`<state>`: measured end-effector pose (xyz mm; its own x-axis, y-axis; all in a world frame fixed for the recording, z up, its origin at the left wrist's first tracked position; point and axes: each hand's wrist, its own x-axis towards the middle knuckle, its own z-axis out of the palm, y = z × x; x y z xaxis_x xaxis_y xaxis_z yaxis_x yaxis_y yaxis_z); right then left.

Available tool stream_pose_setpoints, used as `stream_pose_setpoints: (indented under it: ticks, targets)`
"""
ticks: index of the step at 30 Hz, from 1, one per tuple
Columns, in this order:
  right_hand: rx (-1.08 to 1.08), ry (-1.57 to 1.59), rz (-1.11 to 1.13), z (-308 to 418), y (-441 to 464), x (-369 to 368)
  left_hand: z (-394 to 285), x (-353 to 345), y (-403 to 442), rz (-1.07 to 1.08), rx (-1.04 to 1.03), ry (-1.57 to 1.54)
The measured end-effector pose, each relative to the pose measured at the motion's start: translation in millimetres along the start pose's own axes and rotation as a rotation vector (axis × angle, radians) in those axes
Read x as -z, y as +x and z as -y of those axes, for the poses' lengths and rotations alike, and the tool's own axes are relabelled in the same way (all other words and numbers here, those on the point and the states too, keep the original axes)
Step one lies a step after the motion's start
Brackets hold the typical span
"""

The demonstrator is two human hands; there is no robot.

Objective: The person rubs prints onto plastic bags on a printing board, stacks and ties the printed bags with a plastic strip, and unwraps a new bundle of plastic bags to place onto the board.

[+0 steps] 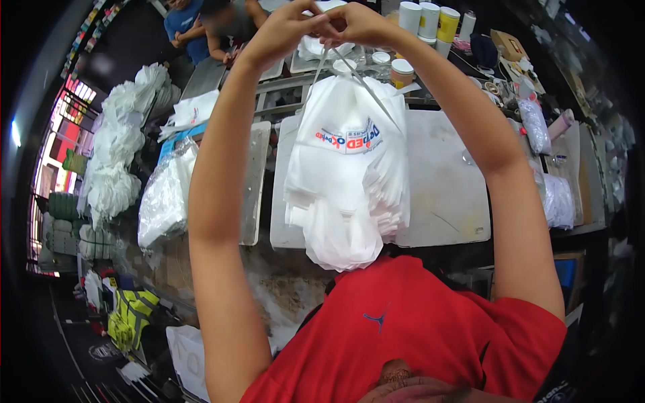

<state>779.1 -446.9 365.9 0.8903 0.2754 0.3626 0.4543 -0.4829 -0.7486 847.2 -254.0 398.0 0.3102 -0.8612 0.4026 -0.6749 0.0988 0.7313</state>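
Observation:
A thick bundle of white plastic bags with red and blue print [342,171] lies on the grey table board in front of me. A thin pale string [368,89] runs from both sides of the bundle up to my hands, meeting in a peak above it. My left hand [290,27] and my right hand [363,24] touch at the top edge of the view. Both have their fingers pinched together at the string's upper end; the fingers partly hide it.
Grey table boards [447,178] flank the bundle. Tubs [428,21] and jars [402,72] stand behind it. More white bags [114,148] are piled at the left, near a clear-wrapped pack [168,191]. Two people [232,23] are across the table. Wrapped rolls [534,124] lie right.

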Motion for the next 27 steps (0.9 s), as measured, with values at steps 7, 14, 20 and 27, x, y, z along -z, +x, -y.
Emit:
stream_pose_setpoints:
  ticks: [7,14,20,27]
  targets:
    - [-0.06,0.62,-0.079,-2.0,-27.3,-50.8,25.9,-17.1,-14.3,-0.25,-0.004,-0.165]
    - [-0.128,0.551,-0.155,-15.8,-29.0,-53.4,61.0,-44.2,-61.8,-0.585,0.382,-0.496]
    - [-0.059,0.341,-0.166,-29.1,-27.3,-54.0,62.7,-68.6,-102.9,-0.221,0.335,-0.046]
    - [-0.068,0.264,-0.267,-16.2,-24.7,-62.6,23.5,-121.2,-123.7,-0.335,0.299,-0.061]
